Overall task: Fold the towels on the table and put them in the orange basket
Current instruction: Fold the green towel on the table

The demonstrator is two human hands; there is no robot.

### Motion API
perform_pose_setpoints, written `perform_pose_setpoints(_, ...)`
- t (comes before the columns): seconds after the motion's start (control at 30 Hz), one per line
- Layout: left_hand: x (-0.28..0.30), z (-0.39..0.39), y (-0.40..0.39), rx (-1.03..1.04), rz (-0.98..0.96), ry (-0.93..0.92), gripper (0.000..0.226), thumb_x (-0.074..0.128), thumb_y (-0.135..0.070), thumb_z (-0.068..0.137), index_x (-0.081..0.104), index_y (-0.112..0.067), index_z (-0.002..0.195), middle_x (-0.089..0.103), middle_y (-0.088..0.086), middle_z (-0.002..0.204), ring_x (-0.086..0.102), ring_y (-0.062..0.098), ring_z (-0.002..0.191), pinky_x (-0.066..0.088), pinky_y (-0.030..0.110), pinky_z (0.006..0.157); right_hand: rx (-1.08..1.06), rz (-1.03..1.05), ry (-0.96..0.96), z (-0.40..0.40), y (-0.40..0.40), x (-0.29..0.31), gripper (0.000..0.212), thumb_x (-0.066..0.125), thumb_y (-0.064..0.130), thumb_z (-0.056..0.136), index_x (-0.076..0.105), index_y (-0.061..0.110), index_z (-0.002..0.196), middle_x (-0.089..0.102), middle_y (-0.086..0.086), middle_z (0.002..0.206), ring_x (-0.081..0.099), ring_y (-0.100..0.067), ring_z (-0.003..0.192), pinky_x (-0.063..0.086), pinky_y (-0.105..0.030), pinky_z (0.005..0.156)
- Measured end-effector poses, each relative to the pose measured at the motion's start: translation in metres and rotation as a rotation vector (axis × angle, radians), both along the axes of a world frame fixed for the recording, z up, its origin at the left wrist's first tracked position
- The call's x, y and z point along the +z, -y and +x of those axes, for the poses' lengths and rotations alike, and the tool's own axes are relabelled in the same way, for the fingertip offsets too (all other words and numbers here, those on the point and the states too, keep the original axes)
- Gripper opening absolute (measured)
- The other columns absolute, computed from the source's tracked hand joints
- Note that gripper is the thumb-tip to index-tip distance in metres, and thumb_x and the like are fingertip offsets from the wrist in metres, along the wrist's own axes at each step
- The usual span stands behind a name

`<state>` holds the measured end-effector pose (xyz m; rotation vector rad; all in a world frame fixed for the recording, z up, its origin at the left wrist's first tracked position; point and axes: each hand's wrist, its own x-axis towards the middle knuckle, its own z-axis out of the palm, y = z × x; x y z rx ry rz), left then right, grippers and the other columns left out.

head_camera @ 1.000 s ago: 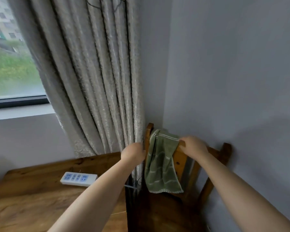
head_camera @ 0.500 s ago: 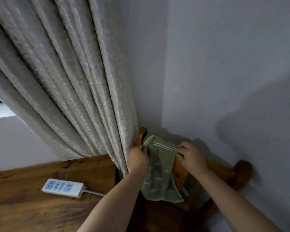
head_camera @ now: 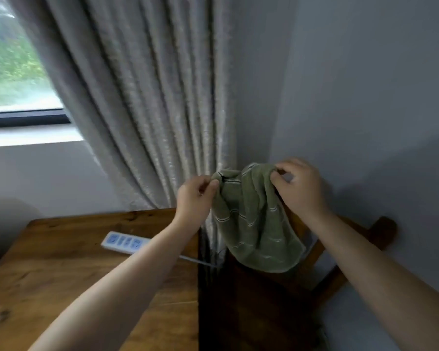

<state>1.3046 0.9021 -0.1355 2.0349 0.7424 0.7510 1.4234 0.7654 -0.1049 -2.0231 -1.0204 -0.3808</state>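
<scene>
Green striped terry towel [head_camera: 254, 219] hangs in the air in front of the brown wooden chair [head_camera: 380, 231], held up by both hands at its top edge. The left hand [head_camera: 194, 196] pinches the towel's upper left corner between curled fingers and thumb. The right hand [head_camera: 298, 184] pinches the upper right corner the same way, fingers bent tight on the cloth. The towel's lower hem droops over the chair seat, just in front of the chair back.

Landmark relations: the brown wooden table [head_camera: 61, 274] stands directly left of the chair, with the pleated grey curtain [head_camera: 147, 97] falling behind the gap between them. A white power strip [head_camera: 123, 242] lies on the table, near its chair-side edge, and its cable runs toward the gap. The orange basket is not in view.

Risks, as judged:
- Both grips take only a small bite of cloth; either corner may slip, dropping the towel onto the seat or floor.
- The hanging hem may drag over the chair back and snag.
- Swinging the towel leftward to the table may sweep the power strip or catch its cable.
- The left hand works close to the curtain, so its folds may be caught up with the towel.
</scene>
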Motion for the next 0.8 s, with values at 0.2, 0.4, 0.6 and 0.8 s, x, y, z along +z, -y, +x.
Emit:
perform_pose_setpoints(0.2, 0.018, -0.152, -0.046, 0.111, -0.140, 0.209, 0.027, 0.061, -0.011, 0.087, 0.059, -0.023, 0.064, 0.057, -0.003, 0.062, 0.050, -0.005, 0.052, 0.041, 0.010, 0.056, 0.177, -0.099, -0.046, -0.105, -0.042, 0.034, 0.013, 0.066, 0.004, 0.078, 0.074, 0.000, 0.088, 0.069, -0.011, 0.081, 0.052, -0.023, 0.085, 0.038, -0.025, 0.075)
perform_pose_setpoints(0.4, 0.011, -0.315, -0.094, 0.081, -0.174, -0.010, 0.019, 0.066, -0.016, 0.083, 0.063, -0.019, 0.065, 0.056, -0.014, 0.050, 0.047, -0.002, 0.053, 0.037, 0.010, 0.053, 0.307, -0.307, -0.273, -0.217, -0.091, 0.012, 0.016, 0.063, 0.005, 0.079, 0.075, 0.006, 0.091, 0.062, 0.012, 0.059, 0.052, -0.005, 0.075, 0.035, -0.006, 0.057)
perform_pose_setpoints(0.6, -0.036, -0.439, -0.131, 0.225, -0.245, -0.348, 0.014, 0.063, -0.014, 0.086, 0.061, -0.011, 0.072, 0.050, -0.009, 0.054, 0.042, 0.006, 0.053, 0.034, 0.021, 0.053, 0.411, -0.512, -0.380, -0.325, -0.164, -0.059, 0.020, 0.060, 0.005, 0.081, 0.073, 0.003, 0.096, 0.068, -0.015, 0.082, 0.051, 0.013, 0.056, 0.034, -0.008, 0.055)
perform_pose_setpoints(0.8, -0.096, -0.523, -0.159, 0.522, -0.443, -0.397, 0.036, 0.061, -0.013, 0.086, 0.045, -0.014, 0.053, 0.044, 0.000, 0.056, 0.039, 0.013, 0.054, 0.030, 0.025, 0.050, 0.512, -0.655, -0.392, -0.396, -0.217, -0.098, 0.026, 0.052, 0.008, 0.088, 0.068, 0.004, 0.108, 0.068, -0.013, 0.111, 0.055, -0.015, 0.091, 0.035, -0.018, 0.072)
